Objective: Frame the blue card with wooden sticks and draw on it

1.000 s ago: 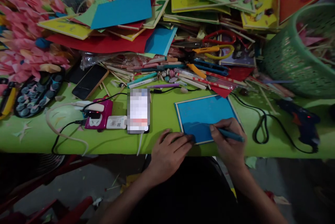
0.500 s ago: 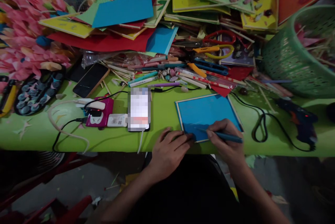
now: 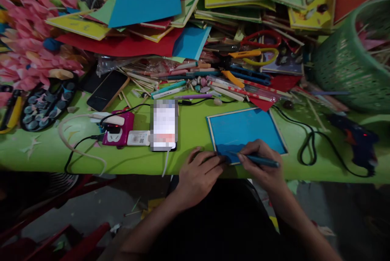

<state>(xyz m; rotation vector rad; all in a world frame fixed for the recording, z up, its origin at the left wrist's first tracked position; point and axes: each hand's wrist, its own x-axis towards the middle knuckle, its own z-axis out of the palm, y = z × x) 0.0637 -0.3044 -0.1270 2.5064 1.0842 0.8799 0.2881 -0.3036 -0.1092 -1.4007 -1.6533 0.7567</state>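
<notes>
A blue board with a pale wooden frame (image 3: 243, 131) lies on the green table near its front edge. My right hand (image 3: 262, 165) grips a blue pen (image 3: 260, 160), whose tip rests on the board's lower left part. My left hand (image 3: 198, 173) lies flat beside the board's lower left corner, its fingertips pressing that corner.
A phone (image 3: 164, 125), a pink power strip (image 3: 117, 133) and cables lie left of the board. A glue gun (image 3: 358, 141) sits at the right, a green basket (image 3: 350, 66) behind it. Coloured boards, pens, scissors and pink paper flowers (image 3: 27, 41) crowd the back.
My right hand and the pen have slid leftward along the board's lower edge, toward my left hand. My left hand has stayed on the corner.
</notes>
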